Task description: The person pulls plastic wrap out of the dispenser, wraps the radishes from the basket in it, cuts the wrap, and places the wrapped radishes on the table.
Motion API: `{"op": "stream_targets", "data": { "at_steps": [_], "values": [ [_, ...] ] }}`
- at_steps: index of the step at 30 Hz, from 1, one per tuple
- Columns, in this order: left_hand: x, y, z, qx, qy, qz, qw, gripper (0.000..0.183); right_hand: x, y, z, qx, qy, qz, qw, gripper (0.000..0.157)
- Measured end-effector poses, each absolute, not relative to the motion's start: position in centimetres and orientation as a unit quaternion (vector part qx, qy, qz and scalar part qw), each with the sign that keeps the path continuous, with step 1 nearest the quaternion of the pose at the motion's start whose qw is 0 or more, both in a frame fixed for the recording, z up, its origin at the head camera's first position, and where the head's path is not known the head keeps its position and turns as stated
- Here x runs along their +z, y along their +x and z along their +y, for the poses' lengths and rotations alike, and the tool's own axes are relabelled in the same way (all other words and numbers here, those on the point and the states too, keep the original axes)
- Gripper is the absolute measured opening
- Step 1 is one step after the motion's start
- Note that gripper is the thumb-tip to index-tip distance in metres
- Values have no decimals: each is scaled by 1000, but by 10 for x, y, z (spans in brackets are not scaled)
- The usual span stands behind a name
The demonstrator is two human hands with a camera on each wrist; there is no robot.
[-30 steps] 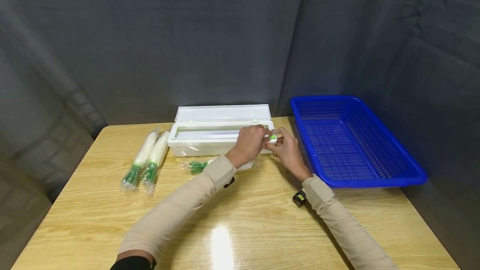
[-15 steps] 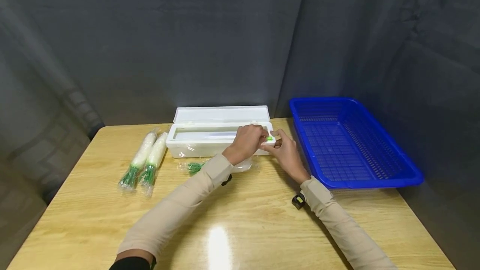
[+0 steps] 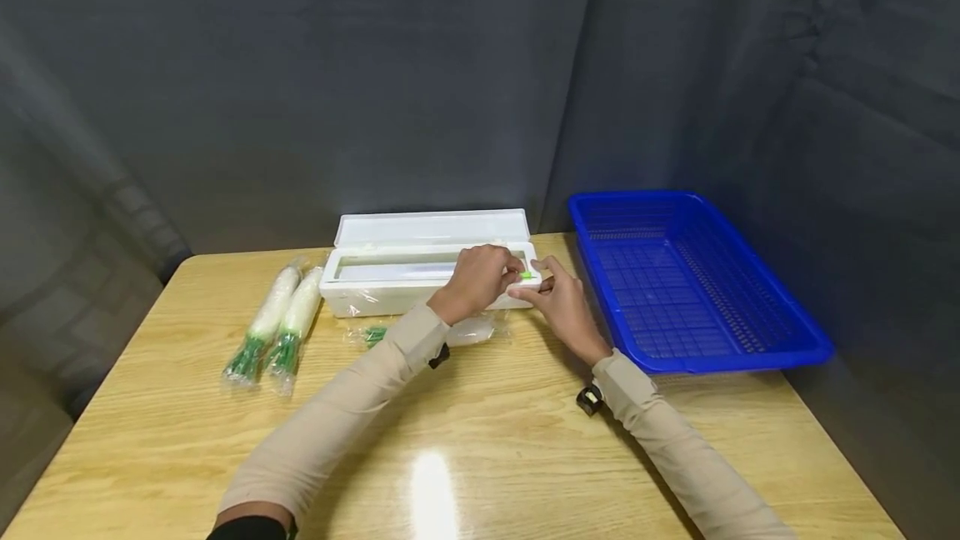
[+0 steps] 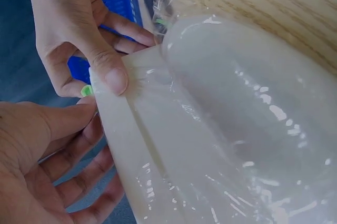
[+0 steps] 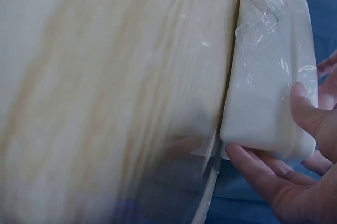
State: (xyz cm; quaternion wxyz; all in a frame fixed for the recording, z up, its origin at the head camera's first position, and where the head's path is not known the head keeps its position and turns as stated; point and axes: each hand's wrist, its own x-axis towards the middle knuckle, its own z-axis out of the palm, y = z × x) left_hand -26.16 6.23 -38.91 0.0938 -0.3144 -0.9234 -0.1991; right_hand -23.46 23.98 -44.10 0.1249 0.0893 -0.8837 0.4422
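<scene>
A long white box, which looks like a cling film dispenser, lies with its lid raised. My left hand is at its right end, thumb and forefinger pinching around a small green piece on the rim. My right hand grips the same end, its thumb on the front wall and fingers round the end and under the lower edge in the right wrist view. A plastic-wrapped white radish with green tops lies along the front of the box, partly hidden by the left arm in the head view.
Two more wrapped white radishes with green tops lie left of the box. A blue plastic basket stands to the right, close to the right hand. Dark curtains hang behind the wooden table.
The whole head view has shifted slightly, moving things left in the picture. Both hands stay at the box's right end; the left fingers have shifted only slightly about the green piece.
</scene>
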Motion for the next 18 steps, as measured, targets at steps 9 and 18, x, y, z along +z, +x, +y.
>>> {"op": "stream_targets", "data": {
  "at_steps": [9,18],
  "values": [
    [-388,-261,58,-191,-327,-920,102,12,-439,-234,237,430,87,-889,130,51],
    [-389,-260,41,-200,-315,-923,90,15,-438,-235,226,436,96,-887,121,50]
  ]
}}
